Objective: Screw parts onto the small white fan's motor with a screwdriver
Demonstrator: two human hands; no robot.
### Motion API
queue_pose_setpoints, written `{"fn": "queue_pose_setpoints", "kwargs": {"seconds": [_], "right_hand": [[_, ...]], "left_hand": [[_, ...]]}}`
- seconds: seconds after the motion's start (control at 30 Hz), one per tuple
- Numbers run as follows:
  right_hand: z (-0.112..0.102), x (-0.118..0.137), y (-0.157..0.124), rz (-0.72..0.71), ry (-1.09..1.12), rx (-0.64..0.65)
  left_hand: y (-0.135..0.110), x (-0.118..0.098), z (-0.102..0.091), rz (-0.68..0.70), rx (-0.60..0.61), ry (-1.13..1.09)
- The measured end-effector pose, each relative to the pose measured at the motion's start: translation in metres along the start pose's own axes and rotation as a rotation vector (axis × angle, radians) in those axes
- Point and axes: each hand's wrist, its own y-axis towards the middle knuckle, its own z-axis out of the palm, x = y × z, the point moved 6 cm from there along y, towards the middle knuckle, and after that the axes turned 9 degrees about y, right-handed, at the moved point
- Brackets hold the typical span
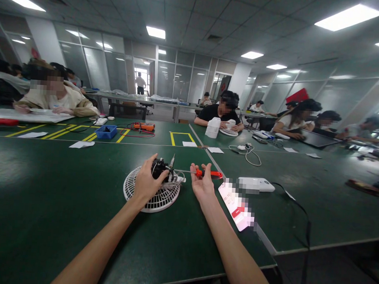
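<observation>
holding one rounded black motor (159, 169) over the round, slatted white grille (158, 204), the left hand (147, 181) has thumb and fingers clamped on it. right of the grille, the right hand (202, 182) loosely closes its fingers around one slim red-and-black screwdriver (199, 173); smooth green tabletop (59, 185) spreads left of the grille with room to move, its straight near edge below.

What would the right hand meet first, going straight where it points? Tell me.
Probably a white paper beyond the screwdriver in the right hand; depth is unclear, so the hand might pass above.
</observation>
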Motion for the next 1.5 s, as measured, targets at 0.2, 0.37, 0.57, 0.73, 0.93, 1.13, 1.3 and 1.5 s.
{"fn": "queue_pose_setpoints", "kwargs": {"seconds": [0.2, 0.37, 0.57, 0.73, 0.93, 1.13, 1.3, 1.5], "right_hand": [[0.004, -0.001, -0.007, 0.004, 0.021, -0.002], [0.006, 0.002, -0.009, 0.025, -0.016, 0.004], [0.003, 0.004, -0.005, 0.016, -0.143, 0.042], [0.003, 0.01, -0.004, -0.085, -0.202, 0.107], [0.004, 0.009, -0.005, -0.035, -0.138, 0.111], [-0.008, -0.003, -0.001, 0.031, -0.208, 0.014], [-0.006, -0.003, 0.0, 0.004, -0.21, 0.089], [-0.005, 0.0, -0.003, 0.023, -0.211, 0.071]], "left_hand": [[0.0, 0.001, 0.0, 0.012, -0.026, -0.007], [0.0, 0.0, -0.002, -0.004, -0.018, 0.0], [0.001, 0.001, -0.003, -0.005, -0.026, -0.009], [0.0, 0.0, -0.004, 0.003, -0.041, -0.005], [0.0, -0.001, -0.004, 0.023, -0.066, -0.009], [-0.001, -0.002, -0.005, 0.029, -0.071, 0.014], [-0.001, -0.004, -0.007, 0.011, -0.069, 0.051], [-0.001, -0.003, -0.009, -0.006, -0.068, 0.064]]}}
